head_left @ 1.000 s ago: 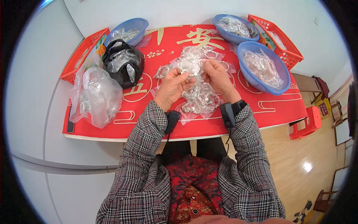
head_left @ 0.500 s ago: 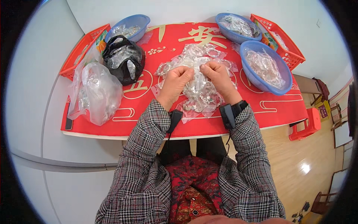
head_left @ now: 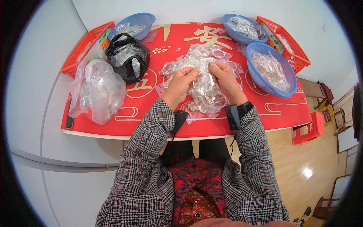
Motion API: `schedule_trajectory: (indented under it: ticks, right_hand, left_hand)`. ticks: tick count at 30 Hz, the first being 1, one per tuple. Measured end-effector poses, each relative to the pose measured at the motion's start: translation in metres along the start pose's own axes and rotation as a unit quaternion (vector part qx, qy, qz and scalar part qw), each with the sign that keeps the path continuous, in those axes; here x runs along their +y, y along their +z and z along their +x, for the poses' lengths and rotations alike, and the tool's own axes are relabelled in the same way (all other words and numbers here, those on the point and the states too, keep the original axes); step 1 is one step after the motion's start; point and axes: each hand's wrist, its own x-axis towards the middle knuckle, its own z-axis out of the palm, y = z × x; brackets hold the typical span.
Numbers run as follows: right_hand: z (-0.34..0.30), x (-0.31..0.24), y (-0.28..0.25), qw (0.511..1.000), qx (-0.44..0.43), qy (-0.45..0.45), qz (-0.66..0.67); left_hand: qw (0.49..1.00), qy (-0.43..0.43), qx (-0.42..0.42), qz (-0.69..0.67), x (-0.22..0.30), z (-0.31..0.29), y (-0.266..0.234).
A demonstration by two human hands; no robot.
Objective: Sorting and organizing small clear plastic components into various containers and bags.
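A heap of small clear plastic bags with shiny silvery pieces, some ring-shaped like bracelets, (head_left: 206,94) lies at the middle of the red-covered table. Above it my left hand (head_left: 182,83) and my right hand (head_left: 226,78) face each other, thumbs pressed to curled fingers. Between them stretches a small clear plastic bag (head_left: 204,70), each hand pinching one side. It blends into the heap behind, so its contents cannot be made out. Black devices are strapped at both wrists.
A black plastic bag (head_left: 126,70) and a whitish plastic bag (head_left: 104,94) stand at left. Blue basins (head_left: 289,85) of bagged pieces sit at both sides, with red baskets (head_left: 305,62) by the outer edges. A red stool (head_left: 317,126) stands on the floor at right.
My hands have moved slightly apart, widening the gap between the thumbs over the heap. The whole view has shifted a little; both hands stay pinched.
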Motion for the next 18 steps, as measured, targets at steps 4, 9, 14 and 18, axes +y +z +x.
schedule_trajectory:
  ticks: [4, 9, 14, 18]
  right_hand:
    - [0.001, 0.005, -0.004, 0.999, -0.025, -0.031, -0.006]
    - [-0.001, 0.000, -0.009, 0.988, 0.031, -0.046, -0.143]
    - [0.005, -0.007, -0.012, 0.992, 0.060, -0.039, -0.102]
    - [0.008, 0.003, -0.013, 0.996, 0.052, -0.025, -0.065]
  left_hand:
    - [0.999, 0.001, -0.007, 0.051, -0.005, 0.002, -0.001]
    - [0.999, -0.011, -0.019, 0.030, 0.001, -0.001, 0.000]
    - [0.995, -0.026, 0.056, 0.081, 0.052, -0.004, -0.022]
    - [0.993, 0.061, 0.097, -0.006, 0.127, 0.024, -0.073]
